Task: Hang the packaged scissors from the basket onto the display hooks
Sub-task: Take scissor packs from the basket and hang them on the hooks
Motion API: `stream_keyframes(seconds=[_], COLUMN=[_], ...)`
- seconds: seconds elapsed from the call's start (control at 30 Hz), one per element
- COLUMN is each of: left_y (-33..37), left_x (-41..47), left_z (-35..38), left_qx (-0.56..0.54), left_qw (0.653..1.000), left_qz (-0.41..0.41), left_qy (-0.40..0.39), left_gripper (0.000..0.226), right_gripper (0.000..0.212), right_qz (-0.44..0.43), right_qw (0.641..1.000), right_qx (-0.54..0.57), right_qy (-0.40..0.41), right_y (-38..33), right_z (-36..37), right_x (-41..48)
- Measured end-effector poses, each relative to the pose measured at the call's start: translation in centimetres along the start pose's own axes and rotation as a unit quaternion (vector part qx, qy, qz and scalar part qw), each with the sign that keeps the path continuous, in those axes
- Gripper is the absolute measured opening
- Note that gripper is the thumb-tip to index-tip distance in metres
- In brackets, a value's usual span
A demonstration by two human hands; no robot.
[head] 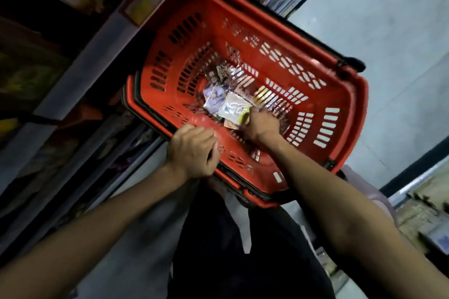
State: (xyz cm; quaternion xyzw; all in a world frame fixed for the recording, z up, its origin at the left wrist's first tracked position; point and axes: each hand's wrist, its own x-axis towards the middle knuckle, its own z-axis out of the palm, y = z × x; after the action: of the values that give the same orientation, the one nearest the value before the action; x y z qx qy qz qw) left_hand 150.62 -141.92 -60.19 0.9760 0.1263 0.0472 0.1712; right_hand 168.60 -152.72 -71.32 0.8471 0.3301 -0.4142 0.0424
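A red plastic basket [328, 94] stands on the floor below me, with several packaged scissors [230, 102] lying on its bottom. My right hand [261, 126] reaches down inside the basket, and its fingers curl on a white and yellow scissors pack [239, 111]. My left hand [193, 152] hangs over the basket's near rim with its fingers loosely curled; I see nothing in it. No display hooks are in view.
A shelf unit [80, 60] with boxed goods runs along the left, close to the basket. Grey floor [388, 31] lies to the right. More shelving [422, 213] stands at the lower right. My dark trousers [230, 250] fill the bottom middle.
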Motion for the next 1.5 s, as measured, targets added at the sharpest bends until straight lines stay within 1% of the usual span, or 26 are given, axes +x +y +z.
stream_keyframes(seconds=[0.17, 0.33, 0.5, 0.57, 0.7, 0.77, 0.87, 0.9, 0.97, 1.0, 1.07, 1.13, 1.17, 1.2, 1.23, 1.27, 1.3, 1.33, 1.37, 1.4, 1.43, 1.47, 1.5], left_y=[-0.2, -0.1, 0.0, 0.0, 0.0, 0.1, 0.5, 0.7, 1.5, 1.8, 2.1, 1.9, 1.8, 1.9, 2.0, 2.0, 2.0, 1.7, 1.3, 0.6, -0.3, -1.2, -2.0], left_x=[-0.6, -0.5, -0.5, -0.5, -0.7, -0.5, -0.4, -0.2, 0.8, 1.7, 3.4, 5.4, 6.5, 7.4, 8.2, 8.7, 9.1, 9.1, 9.1, 8.9, 8.6, 8.3, 7.9], left_z=[0.6, 0.9, 0.9, 0.9, 0.8, 0.7, 0.2, -0.1, -1.1, -1.6, -2.0, -1.8, -1.6, -1.4, -1.2, -0.8, -0.4, 0.0, 0.3, 0.4, 0.1, -0.4, -1.3], left_qx=[-0.005, -0.017, -0.037, -0.040, -0.030, -0.019, -0.011, -0.018, -0.049, -0.078, -0.167, -0.265, -0.317, -0.364, -0.406, -0.440, -0.461, -0.474, -0.476, -0.464, -0.438, -0.408, -0.385], left_qw=[1.000, 1.000, 0.999, 0.999, 0.999, 1.000, 0.997, 0.994, 0.979, 0.964, 0.919, 0.867, 0.838, 0.810, 0.783, 0.762, 0.751, 0.743, 0.736, 0.732, 0.739, 0.754, 0.770], left_qz=[0.000, -0.007, -0.013, -0.012, -0.014, -0.019, -0.050, -0.074, -0.152, -0.204, -0.306, -0.373, -0.399, -0.420, -0.435, -0.442, -0.445, -0.453, -0.469, -0.491, -0.507, -0.513, -0.508], left_qy=[0.001, 0.005, 0.009, 0.016, 0.016, -0.004, -0.061, -0.080, -0.127, -0.151, -0.183, -0.196, -0.193, -0.188, -0.183, -0.175, -0.157, -0.134, -0.108, -0.088, -0.069, -0.053, -0.035], left_gripper=[0.026, 0.028, 0.026, 0.027, 0.029, 0.029, 0.023, 0.028, 0.045, 0.052, 0.073, 0.099, 0.104, 0.096, 0.077, 0.053, 0.035, 0.027, 0.023, 0.022, 0.023, 0.025, 0.025], right_gripper=[0.054, 0.071, 0.075, 0.071, 0.047, 0.039, 0.030, 0.025, 0.025, 0.027, 0.034, 0.038, 0.042, 0.045, 0.047, 0.045, 0.042, 0.043, 0.050, 0.056, 0.057, 0.052, 0.047], right_qz=[-0.039, -0.040, -0.028, -0.026, -0.019, 0.021, 0.061, 0.063, 0.061, 0.060, 0.052, 0.023, 0.003, -0.020, -0.048, -0.074, -0.095, -0.109, -0.117, -0.118, -0.117, -0.116, -0.108], right_qw=[0.997, 0.992, 0.997, 0.998, 0.999, 0.999, 0.984, 0.977, 0.962, 0.954, 0.945, 0.949, 0.951, 0.952, 0.951, 0.952, 0.951, 0.948, 0.940, 0.929, 0.924, 0.928, 0.941], right_qx=[-0.062, -0.112, -0.073, -0.062, -0.041, 0.034, 0.169, 0.204, 0.263, 0.289, 0.318, 0.304, 0.296, 0.293, 0.292, 0.290, 0.291, 0.299, 0.322, 0.350, 0.363, 0.354, 0.320], right_qy=[0.022, 0.034, 0.014, 0.008, 0.005, 0.002, 0.002, 0.010, 0.035, 0.047, 0.063, 0.081, 0.089, 0.092, 0.084, 0.066, 0.042, 0.019, 0.006, 0.003, 0.004, 0.010, 0.026], right_y=[-0.8, -0.2, -1.7, -2.1, -2.0, -1.8, -1.5, -1.3, -0.9, -0.8, -0.7, -1.2, -1.6, -2.2, -2.9, -3.4, -3.9, -4.3, -4.3, -4.2, -3.9, -3.6, -3.2], right_z=[2.7, 4.5, 4.2, 3.5, 1.5, 0.5, -0.7, -1.2, -2.1, -2.6, -3.6, -4.4, -4.8, -5.2, -5.4, -5.6, -5.6, -5.7, -5.9, -6.3, -6.5, -6.9, -7.1], right_x=[2.6, 3.4, 2.6, 2.4, 1.5, 0.6, -1.1, -1.8, -3.1, -3.8, -5.2, -6.8, -7.7, -8.5, -9.1, -9.5, -9.8, -10.0, -10.1, -10.2, -10.0, -9.8, -9.2])
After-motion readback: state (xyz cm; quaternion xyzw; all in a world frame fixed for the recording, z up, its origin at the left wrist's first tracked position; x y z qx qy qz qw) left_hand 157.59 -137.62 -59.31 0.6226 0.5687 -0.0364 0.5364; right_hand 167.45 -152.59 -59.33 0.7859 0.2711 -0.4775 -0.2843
